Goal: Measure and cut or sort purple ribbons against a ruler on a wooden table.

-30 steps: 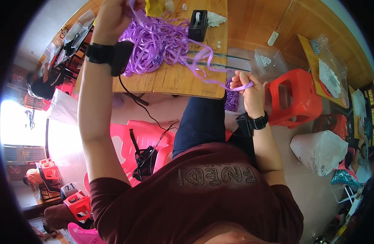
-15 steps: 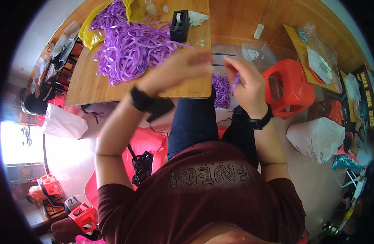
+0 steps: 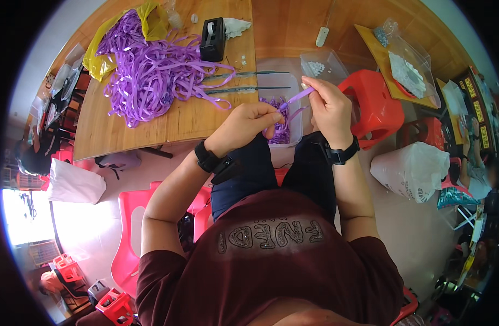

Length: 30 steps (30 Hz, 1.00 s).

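My right hand point(image 3: 331, 108) is closed, pinching a purple ribbon point(image 3: 300, 95) between thumb and fingers, with a small whitish bit at the fingertips. Beside it my left hand point(image 3: 249, 126) has its fingers pinched together at the lower part of the same ribbon; the exact contact is partly hidden. Both hands hover over a see-through plastic box point(image 3: 297, 130) holding purple ribbon pieces point(image 3: 281, 135). On the wooden table point(image 3: 179, 127) to the left lies a big tangled heap of purple ribbons point(image 3: 146, 76), partly in a yellow bag point(image 3: 97, 62).
A black tape dispenser point(image 3: 212, 41) stands by a crumpled white tissue point(image 3: 237, 27). Two dark thin strips point(image 3: 274, 87) jut past the table edge. Another clear box point(image 3: 320, 65) holds small white pieces. To the right are a red stool point(image 3: 371, 100) and a white sack point(image 3: 409, 171).
My left hand has come down from over the table edge to the ribbon by my right hand. The ribbon is now stretched out between the hands. The view has shifted slightly.
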Each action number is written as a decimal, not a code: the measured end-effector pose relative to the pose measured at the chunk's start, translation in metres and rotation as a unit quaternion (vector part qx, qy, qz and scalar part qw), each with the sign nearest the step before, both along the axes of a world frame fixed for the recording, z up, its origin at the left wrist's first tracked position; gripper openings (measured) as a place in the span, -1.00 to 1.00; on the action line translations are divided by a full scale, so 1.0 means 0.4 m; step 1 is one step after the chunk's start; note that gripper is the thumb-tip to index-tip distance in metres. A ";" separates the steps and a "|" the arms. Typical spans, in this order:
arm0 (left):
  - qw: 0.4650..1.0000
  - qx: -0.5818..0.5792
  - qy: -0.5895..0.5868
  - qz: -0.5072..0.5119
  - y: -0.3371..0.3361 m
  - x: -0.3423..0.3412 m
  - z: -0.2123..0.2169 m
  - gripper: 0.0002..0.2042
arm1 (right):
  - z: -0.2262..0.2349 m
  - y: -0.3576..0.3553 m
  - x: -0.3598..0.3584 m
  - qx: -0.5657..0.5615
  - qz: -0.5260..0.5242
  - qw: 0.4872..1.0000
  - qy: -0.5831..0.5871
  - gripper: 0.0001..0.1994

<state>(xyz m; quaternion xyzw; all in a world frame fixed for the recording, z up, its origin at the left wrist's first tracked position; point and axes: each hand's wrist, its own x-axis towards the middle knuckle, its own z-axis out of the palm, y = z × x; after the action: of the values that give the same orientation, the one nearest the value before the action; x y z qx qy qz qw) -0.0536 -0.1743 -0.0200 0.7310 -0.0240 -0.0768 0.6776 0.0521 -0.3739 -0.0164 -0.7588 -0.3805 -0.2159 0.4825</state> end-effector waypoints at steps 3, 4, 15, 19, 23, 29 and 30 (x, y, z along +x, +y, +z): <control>0.999 0.026 -0.021 -0.003 -0.004 0.003 -0.002 -0.76 | -0.021 -0.008 0.022 -0.001 -0.001 1.000 0.006 -0.74; 0.999 0.025 -0.020 -0.002 -0.003 0.003 -0.003 -0.76 | -0.027 -0.008 0.029 0.000 0.005 1.000 0.010 -0.74; 0.975 0.211 -0.038 0.061 0.030 0.039 0.017 -0.79 | -0.010 0.005 0.044 -0.073 0.264 0.864 0.422 -0.58; 0.969 0.244 -0.021 0.023 0.024 0.057 0.046 -0.77 | -0.056 0.024 0.047 -0.040 0.303 0.844 0.441 -0.62; 0.955 0.284 -0.084 0.032 0.029 0.074 0.036 -0.75 | -0.087 0.016 0.068 -0.051 0.278 0.808 0.517 -0.70; 0.933 0.334 -0.135 0.005 0.008 0.081 -0.012 -0.75 | -0.181 0.002 0.129 -0.075 0.135 0.920 0.360 -0.77; 0.921 0.355 -0.158 -0.018 0.003 0.079 -0.019 -0.76 | -0.191 0.001 0.143 -0.074 0.135 0.920 0.360 -0.77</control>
<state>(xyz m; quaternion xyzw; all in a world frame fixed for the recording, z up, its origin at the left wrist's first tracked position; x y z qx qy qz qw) -0.0218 -0.1732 -0.0275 0.9255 -0.1153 0.0243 0.3600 0.1092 -0.3737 -0.0928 -0.7607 -0.2944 0.1681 0.5536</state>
